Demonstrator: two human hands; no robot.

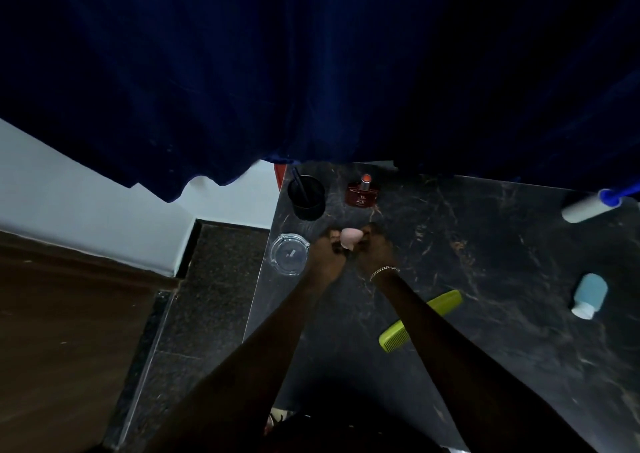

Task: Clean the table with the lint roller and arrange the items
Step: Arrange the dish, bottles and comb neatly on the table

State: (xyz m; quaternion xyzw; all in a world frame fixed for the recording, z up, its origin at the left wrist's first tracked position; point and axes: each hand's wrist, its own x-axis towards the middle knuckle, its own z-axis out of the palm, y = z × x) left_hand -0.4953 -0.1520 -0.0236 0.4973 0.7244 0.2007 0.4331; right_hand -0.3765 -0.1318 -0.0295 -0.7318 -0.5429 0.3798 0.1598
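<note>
A pink makeup sponge (348, 238) sits between my left hand (329, 251) and my right hand (374, 248), low over the dark marble table (485, 244); fingers of both hands close on it. The lint roller (585, 206), white with a blue handle, lies at the table's far right, partly under the curtain. A green comb (420, 319) lies near my right forearm, which hides its middle. A pale blue bottle (588, 295) lies on its side at the right.
A black cup (306, 196) with a stick in it and a dark red perfume bottle (362, 193) stand at the back. A glass ashtray (290, 253) sits by the table's left edge. A dark blue curtain (311, 71) hangs over the back.
</note>
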